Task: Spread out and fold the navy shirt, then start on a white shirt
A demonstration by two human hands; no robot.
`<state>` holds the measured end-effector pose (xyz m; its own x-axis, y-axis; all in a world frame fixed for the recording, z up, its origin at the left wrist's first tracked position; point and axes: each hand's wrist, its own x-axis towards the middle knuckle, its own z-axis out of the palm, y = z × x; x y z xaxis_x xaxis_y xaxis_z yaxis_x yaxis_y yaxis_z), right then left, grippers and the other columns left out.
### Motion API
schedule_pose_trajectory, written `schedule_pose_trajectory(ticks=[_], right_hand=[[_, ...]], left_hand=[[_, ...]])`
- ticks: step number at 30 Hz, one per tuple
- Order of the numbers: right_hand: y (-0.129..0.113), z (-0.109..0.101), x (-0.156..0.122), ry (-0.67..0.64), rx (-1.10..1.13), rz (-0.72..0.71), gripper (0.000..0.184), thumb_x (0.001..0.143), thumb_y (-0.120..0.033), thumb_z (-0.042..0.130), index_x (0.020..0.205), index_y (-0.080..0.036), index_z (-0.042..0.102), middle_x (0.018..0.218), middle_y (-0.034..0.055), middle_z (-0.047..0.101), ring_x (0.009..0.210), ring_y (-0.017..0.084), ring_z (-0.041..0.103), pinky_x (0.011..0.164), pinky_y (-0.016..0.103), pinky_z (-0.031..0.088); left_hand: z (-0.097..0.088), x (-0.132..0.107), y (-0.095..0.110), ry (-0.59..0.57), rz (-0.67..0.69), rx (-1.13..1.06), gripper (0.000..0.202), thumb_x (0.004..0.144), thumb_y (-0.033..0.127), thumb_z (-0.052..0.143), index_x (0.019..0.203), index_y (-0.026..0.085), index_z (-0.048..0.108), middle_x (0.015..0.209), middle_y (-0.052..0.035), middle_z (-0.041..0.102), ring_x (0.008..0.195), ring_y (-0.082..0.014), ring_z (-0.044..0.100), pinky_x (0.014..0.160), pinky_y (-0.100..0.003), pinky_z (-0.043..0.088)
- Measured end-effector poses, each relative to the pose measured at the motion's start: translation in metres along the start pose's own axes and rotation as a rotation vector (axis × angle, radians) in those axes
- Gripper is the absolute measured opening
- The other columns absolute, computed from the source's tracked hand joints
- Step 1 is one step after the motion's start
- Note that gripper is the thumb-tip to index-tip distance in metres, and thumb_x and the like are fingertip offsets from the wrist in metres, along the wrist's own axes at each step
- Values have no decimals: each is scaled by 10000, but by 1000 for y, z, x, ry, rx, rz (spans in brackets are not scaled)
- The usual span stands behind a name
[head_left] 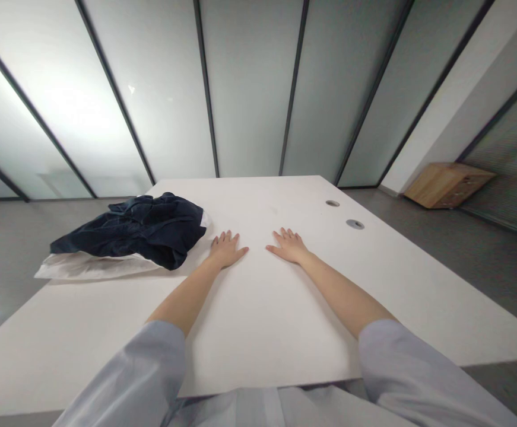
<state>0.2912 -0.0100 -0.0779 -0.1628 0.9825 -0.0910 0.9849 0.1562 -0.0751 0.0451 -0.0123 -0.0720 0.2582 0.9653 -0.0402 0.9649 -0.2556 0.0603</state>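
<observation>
The dark cloth (151, 222) is lying crumpled at the middle left of the frame, so you are probably resting best with even weight through both palms, without brushing its folds. The cloth is sitting just left of your left hand (226, 251), apart from it, and well left of your right hand (288, 245), which is resting near the frame's centre. Both hands are lying open, palms down with fingers spread, gripping nothing. White material (102, 265) is showing under the cloth and jutting past the left edge of the counter (267, 320). Farther out, two round inserts (355, 224) are sitting in the counter toward the right.
</observation>
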Motion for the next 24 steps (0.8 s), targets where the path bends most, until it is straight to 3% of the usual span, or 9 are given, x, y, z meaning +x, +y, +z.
schedule_pose_trajectory(ticks=[24], right_hand=[[-1,-2,-2,-9,1,7,898,830,-790,196,1517,-212,219,1587,140,138,1438,356,123,1130,506,98]], left_hand=[[-1,-1,1,9,5,0,772,895,675,239,1498,194,270,1573,-145,195,1441,-328,169,1139,-497,169]])
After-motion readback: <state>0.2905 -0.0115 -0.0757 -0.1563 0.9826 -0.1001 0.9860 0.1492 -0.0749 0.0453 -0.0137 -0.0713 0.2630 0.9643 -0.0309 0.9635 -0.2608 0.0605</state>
